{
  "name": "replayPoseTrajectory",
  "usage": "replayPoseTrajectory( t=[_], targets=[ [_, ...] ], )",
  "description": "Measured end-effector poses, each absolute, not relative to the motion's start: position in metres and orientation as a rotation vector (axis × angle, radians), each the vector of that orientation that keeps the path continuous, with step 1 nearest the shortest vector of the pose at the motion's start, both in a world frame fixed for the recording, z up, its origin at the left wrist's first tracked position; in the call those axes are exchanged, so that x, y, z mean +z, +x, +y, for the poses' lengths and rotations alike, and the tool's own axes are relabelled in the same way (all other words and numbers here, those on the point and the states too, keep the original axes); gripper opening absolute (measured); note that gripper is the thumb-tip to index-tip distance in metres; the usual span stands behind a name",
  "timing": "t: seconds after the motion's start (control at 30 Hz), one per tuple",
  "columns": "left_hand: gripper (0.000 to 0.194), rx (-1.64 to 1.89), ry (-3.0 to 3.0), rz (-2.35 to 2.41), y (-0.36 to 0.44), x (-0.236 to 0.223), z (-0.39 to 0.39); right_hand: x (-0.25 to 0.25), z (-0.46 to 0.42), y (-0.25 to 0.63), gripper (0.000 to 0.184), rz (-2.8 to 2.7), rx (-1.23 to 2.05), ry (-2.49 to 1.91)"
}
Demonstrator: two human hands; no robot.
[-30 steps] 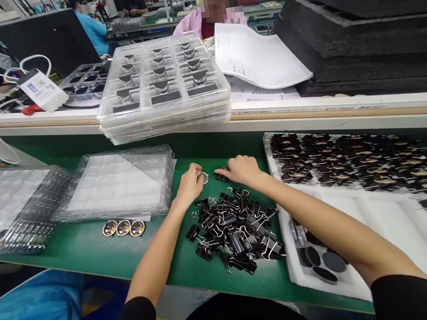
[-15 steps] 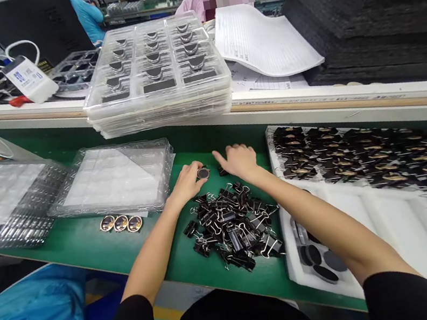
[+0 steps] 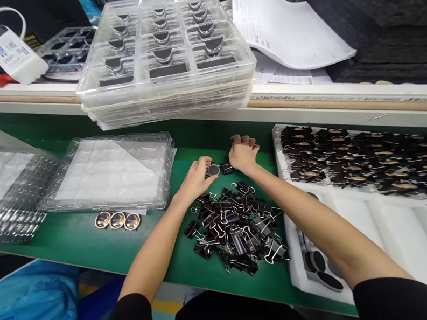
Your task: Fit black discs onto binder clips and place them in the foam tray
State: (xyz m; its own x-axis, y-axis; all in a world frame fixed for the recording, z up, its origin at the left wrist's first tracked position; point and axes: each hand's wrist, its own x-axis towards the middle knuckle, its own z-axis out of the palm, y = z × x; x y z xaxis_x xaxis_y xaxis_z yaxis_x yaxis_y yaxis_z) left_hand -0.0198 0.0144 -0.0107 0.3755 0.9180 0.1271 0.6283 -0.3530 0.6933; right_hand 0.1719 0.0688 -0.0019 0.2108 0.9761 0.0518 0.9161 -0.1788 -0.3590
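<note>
My left hand (image 3: 200,176) pinches a small round piece (image 3: 212,170) with a dark face and a gold-coloured rim between thumb and fingertips. Just right of it, a black binder clip (image 3: 227,168) faces the piece, with a narrow gap between them. My right hand (image 3: 244,154) is at the clip's other end, apparently gripping its handles; the thumb is hidden and the other fingers are bent away from me. A heap of black binder clips (image 3: 233,227) with wire handles lies between my forearms. Three joined gold-rimmed round pieces (image 3: 117,220) rest on the green table to the left.
Clear plastic trays (image 3: 109,172) with a white sheet lie at left. Stacked trays (image 3: 169,88) stand on the shelf above. At right, a white foam tray (image 3: 372,226) holds rows of clipped pieces (image 3: 368,156) and dark oval pieces (image 3: 329,281). Papers (image 3: 286,33) lie beside black foam (image 3: 390,16).
My right hand has drawn in its outstretched thumb, and the binder clip beside it now shows more fully. My left hand keeps its pinch on the round piece. The view has shifted slightly.
</note>
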Motion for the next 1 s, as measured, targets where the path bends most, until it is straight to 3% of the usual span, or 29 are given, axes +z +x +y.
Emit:
replayPoseTrajectory(
  t=[0.53, 0.77, 0.9, 1.0],
  targets=[
    [0.052, 0.724, 2.057, 1.277, 0.001, -0.014, 0.019, -0.009, 0.070, 0.175, 0.046, -1.725, 0.230, -2.181],
    [0.052, 0.714, 2.106, 1.291, -0.001, -0.015, 0.020, 0.003, 0.068, 0.172, 0.037, -1.620, 0.265, -2.147],
    [0.050, 0.633, 2.207, 1.376, -0.002, -0.004, 0.013, 0.039, 0.051, 0.191, 0.045, -1.606, 0.434, -2.009],
    [0.064, 0.493, 2.288, 1.593, -0.005, 0.010, 0.005, 0.063, 0.023, 0.208, 0.039, -2.059, 0.764, -1.944]
  ],
)
